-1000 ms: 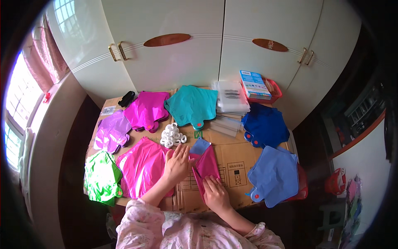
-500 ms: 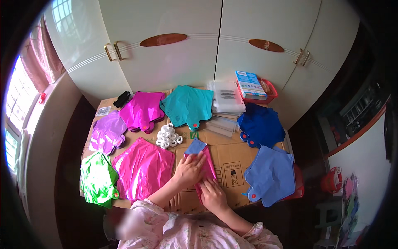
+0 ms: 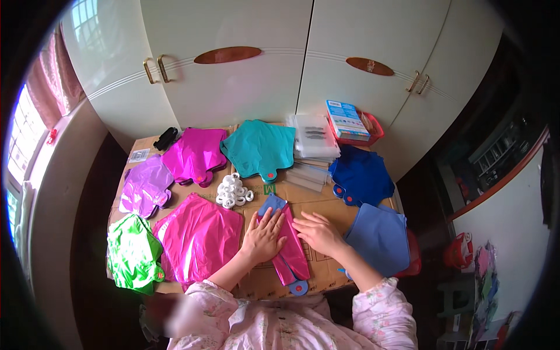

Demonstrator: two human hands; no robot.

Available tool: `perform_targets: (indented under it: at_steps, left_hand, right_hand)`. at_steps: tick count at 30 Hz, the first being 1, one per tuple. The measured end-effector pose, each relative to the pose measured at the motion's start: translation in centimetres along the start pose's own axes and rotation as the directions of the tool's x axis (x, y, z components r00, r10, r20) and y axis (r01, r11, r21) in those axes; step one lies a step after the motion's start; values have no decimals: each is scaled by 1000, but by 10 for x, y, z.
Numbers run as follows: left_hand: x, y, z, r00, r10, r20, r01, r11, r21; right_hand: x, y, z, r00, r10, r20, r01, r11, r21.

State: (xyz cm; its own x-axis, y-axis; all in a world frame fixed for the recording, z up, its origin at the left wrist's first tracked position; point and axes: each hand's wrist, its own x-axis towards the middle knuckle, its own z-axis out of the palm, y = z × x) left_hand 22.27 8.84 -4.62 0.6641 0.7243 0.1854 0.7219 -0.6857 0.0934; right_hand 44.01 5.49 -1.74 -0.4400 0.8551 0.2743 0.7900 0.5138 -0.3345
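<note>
A long folded strip of flat foil balloons [image 3: 296, 252], pink with a blue upper end and a blue round tab at the bottom, lies in front of me on the cardboard-covered table [image 3: 326, 204]. My left hand [image 3: 265, 238] rests flat on its upper part, fingers stretched out and holding nothing. To the strip's right, my right hand [image 3: 319, 232] hovers with its fingers extended and nothing in them. Its fingertips are close to the strip's right edge; contact I cannot tell. A pile of white rings [image 3: 232, 191], perhaps ribbon rolls, sits beyond my left hand.
Flat foil stacks ring the table: green [image 3: 133, 249], pink [image 3: 201, 236], lilac [image 3: 146, 185], magenta [image 3: 195, 153], teal [image 3: 259, 150], dark blue [image 3: 364, 175] and light blue [image 3: 379, 239]. Clear plastic bags [image 3: 315, 135] lie beside a red basket [image 3: 376, 129] at the back.
My right hand has lifted off the lower part of the folded strip and moved up and right, uncovering its blue tab. My left hand has flattened out on the upper part.
</note>
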Motion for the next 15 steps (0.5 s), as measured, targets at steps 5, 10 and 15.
perform_targets:
  at_steps: [5,10,15]
  left_hand:
    - [-1,0,0,1000,-10,-25,10,1000,-1]
    - [-3,0,-1,997,-21,-76,22,1000,7]
    - [-3,1,-1,997,-23,-72,23,1000,-1]
  right_hand:
    - [3,13,16,999,-14,39,17,998,-64]
    - [-11,-2,0,977,31,210,-6,993,-116]
    - [-28,-20,-18,901,112,420,-51,987,-153]
